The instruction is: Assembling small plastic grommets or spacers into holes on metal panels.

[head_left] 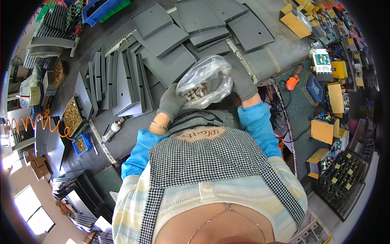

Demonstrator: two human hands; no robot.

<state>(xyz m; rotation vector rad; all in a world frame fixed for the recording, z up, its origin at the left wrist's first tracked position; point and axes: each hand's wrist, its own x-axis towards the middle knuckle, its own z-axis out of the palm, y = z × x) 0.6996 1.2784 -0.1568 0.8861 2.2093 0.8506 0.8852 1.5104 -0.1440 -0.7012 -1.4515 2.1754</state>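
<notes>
A clear plastic bag (208, 69) is held up in front of my apron, over the near edge of the bench. Small white and brownish parts (197, 92) lie inside it; their kind is too small to make out. My left hand (171, 101), in a grey glove, grips the bag's left side. On the opposite side my gloved right hand (243, 83) is closed on the bag's edge, its fingertips partly hidden by the plastic. Grey metal panels (166, 65) lie just beyond the bag.
More grey panels (124, 85) stand in a row at left. Trays of brass-coloured small parts (73, 116) and a coiled orange air hose (38, 122) are farther left. An orange-and-black power screwdriver (293, 79) lies right, near circuit boards and yellow housings (323, 131).
</notes>
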